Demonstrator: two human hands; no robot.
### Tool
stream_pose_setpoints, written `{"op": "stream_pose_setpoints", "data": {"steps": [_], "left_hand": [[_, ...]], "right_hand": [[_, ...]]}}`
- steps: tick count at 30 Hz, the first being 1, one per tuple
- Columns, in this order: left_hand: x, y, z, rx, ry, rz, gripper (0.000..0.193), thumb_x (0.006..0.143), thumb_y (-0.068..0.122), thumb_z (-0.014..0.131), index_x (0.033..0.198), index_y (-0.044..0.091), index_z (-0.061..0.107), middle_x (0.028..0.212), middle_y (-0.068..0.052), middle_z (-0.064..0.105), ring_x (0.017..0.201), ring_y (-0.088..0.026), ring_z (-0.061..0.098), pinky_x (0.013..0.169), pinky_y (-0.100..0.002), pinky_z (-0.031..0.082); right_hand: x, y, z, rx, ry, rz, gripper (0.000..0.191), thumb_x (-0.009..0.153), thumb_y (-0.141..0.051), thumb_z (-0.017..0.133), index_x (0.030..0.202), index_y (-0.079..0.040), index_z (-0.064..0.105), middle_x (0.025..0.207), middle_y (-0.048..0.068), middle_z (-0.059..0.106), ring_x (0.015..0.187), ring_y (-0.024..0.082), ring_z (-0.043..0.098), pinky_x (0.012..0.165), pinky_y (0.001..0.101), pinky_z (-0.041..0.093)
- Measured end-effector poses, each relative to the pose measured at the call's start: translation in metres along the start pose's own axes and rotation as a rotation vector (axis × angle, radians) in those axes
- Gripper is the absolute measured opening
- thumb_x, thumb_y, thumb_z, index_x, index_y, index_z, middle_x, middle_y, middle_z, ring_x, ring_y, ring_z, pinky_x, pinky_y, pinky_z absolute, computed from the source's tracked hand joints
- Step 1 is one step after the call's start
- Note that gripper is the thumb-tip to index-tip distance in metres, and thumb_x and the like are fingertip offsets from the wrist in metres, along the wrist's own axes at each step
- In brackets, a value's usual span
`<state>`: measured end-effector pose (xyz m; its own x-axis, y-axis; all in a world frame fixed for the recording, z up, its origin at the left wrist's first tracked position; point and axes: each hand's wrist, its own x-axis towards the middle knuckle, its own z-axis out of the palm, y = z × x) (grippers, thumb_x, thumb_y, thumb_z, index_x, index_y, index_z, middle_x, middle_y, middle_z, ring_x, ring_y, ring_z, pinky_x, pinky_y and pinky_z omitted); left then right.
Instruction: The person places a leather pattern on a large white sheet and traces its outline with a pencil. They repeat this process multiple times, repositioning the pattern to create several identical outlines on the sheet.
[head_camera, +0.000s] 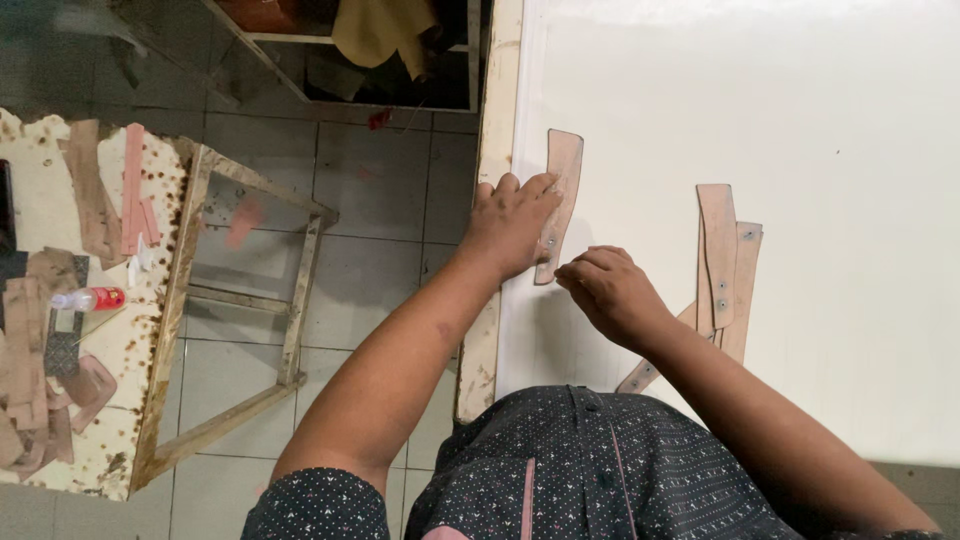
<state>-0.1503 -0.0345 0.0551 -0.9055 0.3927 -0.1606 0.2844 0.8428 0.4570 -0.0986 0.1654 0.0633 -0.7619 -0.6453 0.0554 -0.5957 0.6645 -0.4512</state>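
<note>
Left hand (510, 225) lies flat, fingers spread, pinning the tan leather strap (560, 200) near the counter (800, 100) left edge; right hand (610, 290) fingers pinched narrow at its near end, so I'd keep pressure even and strap square.

On the white table (800, 120), the left hand (508, 225) presses flat on a tan leather strip (562, 190) near the table's left edge. The right hand (612, 292) pinches the strip's near end. More strips (722, 262) lie stacked to the right.
</note>
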Motion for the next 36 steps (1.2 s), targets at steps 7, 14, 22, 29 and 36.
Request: {"op": "stream_pose_setpoints", "data": {"steps": [7, 14, 22, 29, 36], "left_hand": [[-0.001, -0.002, 0.002, -0.051, 0.013, -0.009, 0.080, 0.065, 0.032, 0.092, 0.137, 0.023, 0.060, 0.153, 0.006, 0.045, 0.128, -0.024, 0.047, 0.104, -0.045, 0.036], [-0.002, -0.003, 0.000, -0.071, 0.036, -0.001, 0.078, 0.065, 0.031, 0.092, 0.136, 0.022, 0.061, 0.153, 0.006, 0.044, 0.128, -0.024, 0.046, 0.106, -0.045, 0.034], [-0.001, -0.002, 0.001, -0.066, -0.003, -0.020, 0.074, 0.065, 0.030, 0.091, 0.133, 0.023, 0.064, 0.153, 0.007, 0.044, 0.127, -0.023, 0.046, 0.107, -0.044, 0.034], [0.002, -0.008, 0.008, -0.058, 0.111, 0.030, 0.042, 0.085, 0.018, 0.072, 0.127, 0.024, 0.071, 0.148, 0.008, 0.052, 0.121, -0.023, 0.050, 0.106, -0.044, 0.033], [0.005, -0.012, 0.001, -0.220, 0.079, -0.031, 0.030, 0.096, 0.018, 0.057, 0.114, 0.029, 0.077, 0.146, 0.010, 0.056, 0.123, -0.020, 0.051, 0.109, -0.039, 0.033]], "right_hand": [[0.001, -0.002, 0.004, 0.003, -0.025, -0.009, 0.011, 0.095, -0.013, 0.067, 0.102, -0.006, 0.071, 0.091, 0.010, 0.070, 0.093, 0.029, 0.068, 0.095, 0.0435, 0.051], [0.000, -0.007, 0.005, 0.059, -0.023, -0.018, 0.010, 0.093, -0.013, 0.069, 0.101, -0.006, 0.071, 0.090, 0.010, 0.069, 0.092, 0.028, 0.068, 0.095, 0.0435, 0.052], [0.005, -0.013, 0.013, 0.107, -0.006, -0.044, 0.011, 0.094, -0.012, 0.068, 0.103, -0.006, 0.070, 0.093, 0.009, 0.070, 0.092, 0.026, 0.069, 0.091, 0.0415, 0.053], [0.019, -0.008, 0.012, 0.010, 0.015, 0.019, 0.012, 0.097, -0.014, 0.065, 0.102, -0.006, 0.070, 0.095, 0.010, 0.072, 0.095, 0.029, 0.069, 0.095, 0.0442, 0.051], [0.056, 0.010, -0.002, -0.069, 0.177, 0.036, 0.015, 0.097, -0.013, 0.065, 0.109, -0.006, 0.072, 0.099, 0.010, 0.072, 0.098, 0.031, 0.068, 0.096, 0.0443, 0.049]]}}
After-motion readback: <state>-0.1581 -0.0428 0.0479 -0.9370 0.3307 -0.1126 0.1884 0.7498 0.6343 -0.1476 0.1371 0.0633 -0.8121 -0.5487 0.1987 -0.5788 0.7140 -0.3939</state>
